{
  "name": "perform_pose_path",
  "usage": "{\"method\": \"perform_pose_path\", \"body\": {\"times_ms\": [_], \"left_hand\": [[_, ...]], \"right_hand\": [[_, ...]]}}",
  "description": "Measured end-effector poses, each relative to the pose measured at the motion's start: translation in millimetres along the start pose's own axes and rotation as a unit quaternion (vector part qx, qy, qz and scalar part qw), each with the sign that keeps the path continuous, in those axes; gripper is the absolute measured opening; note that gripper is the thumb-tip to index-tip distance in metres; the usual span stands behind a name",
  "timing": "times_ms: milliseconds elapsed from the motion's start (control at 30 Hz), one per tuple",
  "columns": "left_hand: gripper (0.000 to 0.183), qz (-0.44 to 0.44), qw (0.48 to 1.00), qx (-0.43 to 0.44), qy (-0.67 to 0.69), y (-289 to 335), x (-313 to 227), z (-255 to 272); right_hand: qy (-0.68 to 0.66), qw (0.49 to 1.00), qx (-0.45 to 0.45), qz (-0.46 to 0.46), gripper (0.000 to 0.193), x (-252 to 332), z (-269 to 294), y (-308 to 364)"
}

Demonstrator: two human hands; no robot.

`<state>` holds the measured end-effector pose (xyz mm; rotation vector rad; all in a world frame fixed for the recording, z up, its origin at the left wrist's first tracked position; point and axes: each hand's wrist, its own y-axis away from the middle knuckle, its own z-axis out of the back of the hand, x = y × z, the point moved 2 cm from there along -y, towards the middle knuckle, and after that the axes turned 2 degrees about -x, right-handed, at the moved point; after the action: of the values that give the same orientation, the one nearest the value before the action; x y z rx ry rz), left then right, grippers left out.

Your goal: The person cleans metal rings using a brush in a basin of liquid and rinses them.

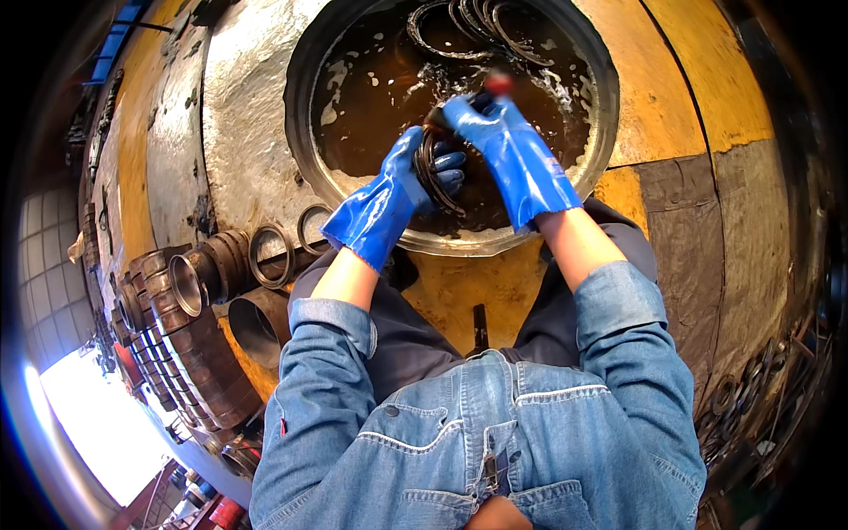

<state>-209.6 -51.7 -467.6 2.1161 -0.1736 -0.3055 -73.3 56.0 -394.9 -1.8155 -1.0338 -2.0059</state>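
Observation:
My left hand (402, 190), in a long blue rubber glove, is closed round several thin dark metal rings (429, 177) held together over the basin. The fingers wrap the rings from the right side. My right hand (495, 132), gloved the same way, grips a dark brush-like tool with a round red end (499, 84), smeared by motion. Its dark working end reaches the top of the rings. Below both hands is a wide round metal basin (305, 146) of murky brown liquid with patches of foam. More rings (477, 31) lie at its far side, partly in the liquid.
Stacked metal rings (199, 274) and a wide short pipe (256, 325) stand to my left, near my knee. Metal sheets (252, 106) and yellow boards (715, 71) cover the floor around the basin. Dark metal parts (751, 380) lie in a heap at the lower right.

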Motion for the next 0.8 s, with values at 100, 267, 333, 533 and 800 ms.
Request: {"method": "perform_pose_path", "body": {"times_ms": [100,267,333,533,800], "left_hand": [[0.066,-0.028,0.999,-0.011,0.044,-5.8,2.9,6.7],[0.059,-0.087,0.994,-0.033,0.048,-15.9,-6.1,31.9],[0.057,-0.1,0.993,-0.048,0.038,-5.9,-3.4,20.8],[0.07,-0.003,1.0,-0.01,0.024,-3.9,-9.7,24.1],[0.074,0.006,0.983,-0.039,-0.178,-10.1,-9.5,17.2]], "right_hand": [[0.226,0.971,0.073,-0.031,0.027,-36.0,-21.7,-28.1],[0.264,0.943,0.18,0.09,0.024,-2.3,-26.9,25.1],[0.27,0.938,0.159,0.146,0.025,-13.2,-20.1,35.9],[0.436,0.859,0.268,-0.019,0.03,-15.3,-0.6,42.9],[0.386,0.918,0.048,-0.074,0.028,-16.1,41.9,-8.9]]}}
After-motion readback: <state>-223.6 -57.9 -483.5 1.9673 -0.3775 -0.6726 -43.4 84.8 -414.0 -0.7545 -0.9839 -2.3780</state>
